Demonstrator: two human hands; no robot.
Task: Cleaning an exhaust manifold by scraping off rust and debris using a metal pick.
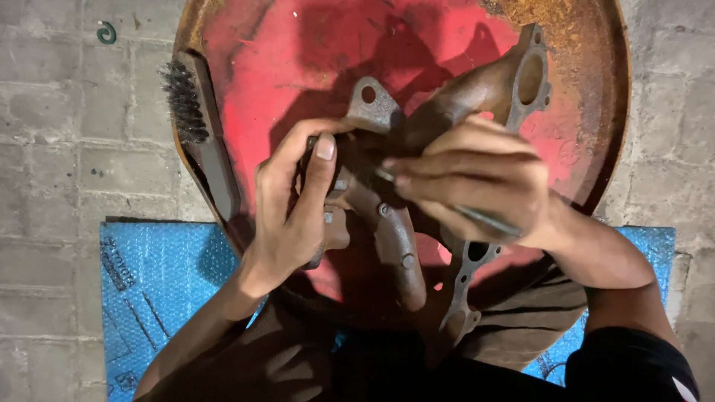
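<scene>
Rusty exhaust manifold (395, 231) lies across a round red, rust-edged metal disc (253, 45). Left hand (294, 208) has its fingers wrapped around the manifold's middle. Right hand (477, 179) pinches a thin metal tool (477, 217) against it. A wire brush (197, 126) rests on the disc's left edge.

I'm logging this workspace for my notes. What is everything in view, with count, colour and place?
rusty cast-metal manifold with bolt flanges: one, brown, lying across the disc at centre
round rusted metal disc: one, red with rust-brown rim, under the manifold
wire brush: one, dark bristles and handle, on the disc's left edge
blue bubble-textured mat: one, blue, under the disc's near side
paved floor: grey blocks, all around
thin metal tool: one, grey, in the right hand
left hand: gripping the manifold
right hand: holding the tool against the manifold
</scene>
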